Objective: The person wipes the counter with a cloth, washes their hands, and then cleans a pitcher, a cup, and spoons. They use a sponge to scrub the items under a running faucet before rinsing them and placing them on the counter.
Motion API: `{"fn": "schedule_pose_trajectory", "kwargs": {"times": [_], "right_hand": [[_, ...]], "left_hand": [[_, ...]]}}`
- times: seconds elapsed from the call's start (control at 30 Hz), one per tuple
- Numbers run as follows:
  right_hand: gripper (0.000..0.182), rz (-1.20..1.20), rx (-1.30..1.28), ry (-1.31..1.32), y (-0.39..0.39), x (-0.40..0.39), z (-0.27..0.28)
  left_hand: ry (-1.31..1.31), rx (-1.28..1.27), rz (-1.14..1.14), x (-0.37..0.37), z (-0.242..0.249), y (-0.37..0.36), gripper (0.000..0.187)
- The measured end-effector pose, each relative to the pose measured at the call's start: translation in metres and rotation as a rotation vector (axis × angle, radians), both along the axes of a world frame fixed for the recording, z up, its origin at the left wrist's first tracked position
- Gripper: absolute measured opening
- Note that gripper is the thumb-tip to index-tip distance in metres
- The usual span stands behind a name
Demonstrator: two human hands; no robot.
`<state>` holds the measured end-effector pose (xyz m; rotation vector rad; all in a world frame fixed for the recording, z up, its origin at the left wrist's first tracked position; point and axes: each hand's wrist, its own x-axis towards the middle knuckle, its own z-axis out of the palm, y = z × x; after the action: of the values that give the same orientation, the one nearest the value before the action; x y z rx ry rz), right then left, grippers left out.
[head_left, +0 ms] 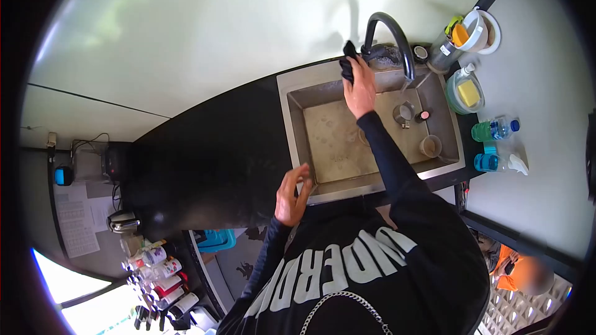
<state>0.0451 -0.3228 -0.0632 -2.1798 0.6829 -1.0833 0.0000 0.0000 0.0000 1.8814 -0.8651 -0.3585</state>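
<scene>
A black cloth is gripped in my right hand, at the back rim of the metal sink, just left of the black curved faucet. My left hand hovers by the sink's front left corner, its fingers loosely bent and apart, with nothing in it. In the basin stand a small metal pitcher, a small pink-topped item and a clear cup. My right forearm hides part of the basin.
Black counter extends left of the sink. To the right stand a bowl with a yellow sponge, a green bottle and a blue spray bottle. Several bottles are at the lower left. A person in orange is at the lower right.
</scene>
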Motion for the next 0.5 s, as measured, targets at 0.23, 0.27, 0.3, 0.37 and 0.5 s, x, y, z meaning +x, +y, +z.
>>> {"fn": "schedule_pose_trajectory", "kwargs": {"times": [0.23,0.27,0.3,0.37,0.5], "right_hand": [[0.059,-0.174,-0.362,0.407,0.007,0.078,-0.069],[0.060,-0.262,-0.330,0.428,0.018,0.089,-0.075],[0.060,-0.284,-0.283,0.455,0.031,0.097,-0.071],[0.060,-0.215,-0.268,0.495,0.068,0.119,-0.067],[0.052,0.067,-0.254,0.358,0.141,0.147,-0.059]], "left_hand": [[0.015,0.129,-0.010,0.018,0.007,0.091,0.031],[0.032,0.153,0.005,0.025,0.010,0.102,0.030],[0.043,0.143,0.000,0.029,0.010,0.110,0.030],[0.104,0.134,0.093,0.035,0.011,0.125,0.030],[0.113,0.141,0.015,0.060,0.011,0.131,0.029]]}}
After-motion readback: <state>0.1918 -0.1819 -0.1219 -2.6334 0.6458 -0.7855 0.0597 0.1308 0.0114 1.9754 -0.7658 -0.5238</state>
